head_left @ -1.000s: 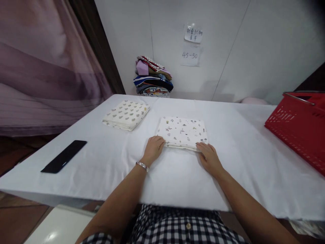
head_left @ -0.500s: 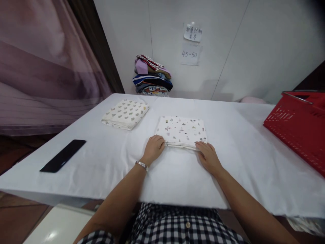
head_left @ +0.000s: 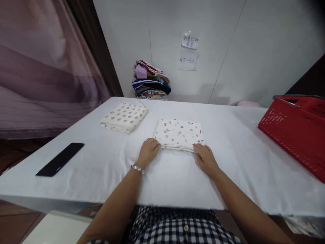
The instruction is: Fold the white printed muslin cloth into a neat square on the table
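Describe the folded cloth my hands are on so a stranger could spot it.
On the white table, look near the middle, straight ahead of the person. The folded cloth lies there with both hands at its near edge; its scattered small mixed prints differ from the leaf-patterned cloth further left.

On my feed, two small white paper notes are stuck to the pale wall panel (head_left: 223, 51) in the upper middle of the frame. The lower white note (head_left: 187, 60) reads "45-50" in handwritten digits. The upper white note (head_left: 190, 40) carries two lines of handwritten characters, too small and blurred for me to read. I can read nothing else.
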Motion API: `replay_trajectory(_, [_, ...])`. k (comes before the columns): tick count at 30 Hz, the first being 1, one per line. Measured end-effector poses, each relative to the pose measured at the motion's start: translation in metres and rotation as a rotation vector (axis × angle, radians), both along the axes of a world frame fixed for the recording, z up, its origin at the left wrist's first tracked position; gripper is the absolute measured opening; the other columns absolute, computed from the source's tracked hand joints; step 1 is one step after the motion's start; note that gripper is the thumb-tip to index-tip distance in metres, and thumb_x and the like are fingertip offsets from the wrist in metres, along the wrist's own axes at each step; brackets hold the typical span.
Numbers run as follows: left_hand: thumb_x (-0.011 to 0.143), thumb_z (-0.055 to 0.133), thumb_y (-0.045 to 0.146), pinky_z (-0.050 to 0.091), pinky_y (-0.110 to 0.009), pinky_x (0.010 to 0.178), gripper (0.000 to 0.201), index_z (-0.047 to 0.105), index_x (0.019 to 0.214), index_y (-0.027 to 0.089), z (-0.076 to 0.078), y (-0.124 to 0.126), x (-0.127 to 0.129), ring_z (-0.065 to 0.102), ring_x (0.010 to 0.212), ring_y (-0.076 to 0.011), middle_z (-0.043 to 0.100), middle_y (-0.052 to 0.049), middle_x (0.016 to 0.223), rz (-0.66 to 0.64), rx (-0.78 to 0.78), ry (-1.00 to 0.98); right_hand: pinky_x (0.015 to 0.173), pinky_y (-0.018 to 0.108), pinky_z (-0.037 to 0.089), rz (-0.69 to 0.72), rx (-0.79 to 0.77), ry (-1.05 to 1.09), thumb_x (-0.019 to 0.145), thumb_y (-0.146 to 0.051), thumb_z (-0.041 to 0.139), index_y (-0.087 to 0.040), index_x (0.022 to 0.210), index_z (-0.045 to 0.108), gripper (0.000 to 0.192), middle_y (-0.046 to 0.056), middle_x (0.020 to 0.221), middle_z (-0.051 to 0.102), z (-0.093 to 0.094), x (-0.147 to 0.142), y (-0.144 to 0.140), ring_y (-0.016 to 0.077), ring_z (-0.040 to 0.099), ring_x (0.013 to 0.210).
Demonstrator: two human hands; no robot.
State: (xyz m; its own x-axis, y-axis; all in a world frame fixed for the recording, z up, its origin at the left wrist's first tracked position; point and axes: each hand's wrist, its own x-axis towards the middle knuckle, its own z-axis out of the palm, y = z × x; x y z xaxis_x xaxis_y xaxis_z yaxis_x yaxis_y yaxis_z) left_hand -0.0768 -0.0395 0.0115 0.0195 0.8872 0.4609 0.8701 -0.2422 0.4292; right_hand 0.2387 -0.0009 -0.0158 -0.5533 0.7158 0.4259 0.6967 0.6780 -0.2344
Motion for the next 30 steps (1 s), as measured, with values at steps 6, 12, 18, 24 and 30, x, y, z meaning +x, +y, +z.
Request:
replay_trajectory(6, [0.086, 0.049, 0.03, 0.043, -0.037, 0.087, 0.018, 0.064, 0.091, 0.022, 0.01, 0.006, 0.016, 0.056, 0.096, -0.0195, 0.065, -0.005, 0.098, -0.01, 0.099, 0.033, 0.105, 0.049, 0.027, -0.001, 0.006, 0.002, 0.082, -0.009, 0.037, -0.023, 0.127, 0.049, 0.048, 0.006, 0.133, 0.051, -0.002, -0.002, 0.0, 0.0224, 0.042, 0.126])
replay_trajectory(12, [0.087, 0.049, 0.035, 0.028, -0.046, 0.106, 0.042, 0.048, 0.126, 0.02, 0.003, 0.015, 0.049, 0.036, 0.13, -0.0251, 0.047, -0.009, 0.136, -0.204, 0.056, 0.266, 0.104, 0.05, 0.028, -0.002, 0.043, -0.006, 0.081, -0.008, 0.038, -0.022, 0.128, 0.047, 0.049, 0.007, 0.134, 0.05, -0.004, -0.003, 0.0, 0.0224, 0.041, 0.127])
replay_trajectory(18, [0.089, 0.045, 0.036, 0.024, -0.045, 0.11, 0.049, 0.04, 0.134, 0.019, -0.018, 0.005, 0.052, 0.033, 0.132, -0.0239, 0.041, -0.008, 0.141, -0.215, -0.033, 0.377, 0.106, 0.05, 0.027, -0.007, 0.034, -0.035, 0.081, -0.008, 0.038, -0.021, 0.129, 0.046, 0.05, 0.007, 0.134, 0.05, 0.0, -0.003, -0.005, 0.023, 0.04, 0.128])
replay_trajectory(24, [0.088, 0.045, 0.034, 0.024, -0.047, 0.11, 0.049, 0.04, 0.134, 0.019, -0.017, 0.001, 0.051, 0.033, 0.133, -0.0241, 0.041, -0.007, 0.141, -0.208, -0.037, 0.379, 0.109, 0.051, 0.021, 0.003, 0.06, 0.004, 0.088, -0.021, 0.041, -0.02, 0.125, 0.051, 0.038, 0.009, 0.129, 0.054, 0.032, -0.042, -0.002, 0.0236, 0.042, 0.126])
replay_trajectory(30, [0.089, 0.041, 0.025, 0.028, -0.045, 0.107, 0.041, 0.047, 0.128, 0.018, -0.014, 0.0, 0.048, 0.039, 0.128, -0.0223, 0.048, -0.007, 0.136, -0.201, -0.049, 0.336, 0.109, 0.046, 0.022, 0.084, -0.02, -0.084, 0.089, -0.032, 0.044, -0.016, 0.131, 0.046, 0.044, 0.01, 0.137, 0.046, 0.029, -0.093, 0.004, 0.024, 0.035, 0.131])
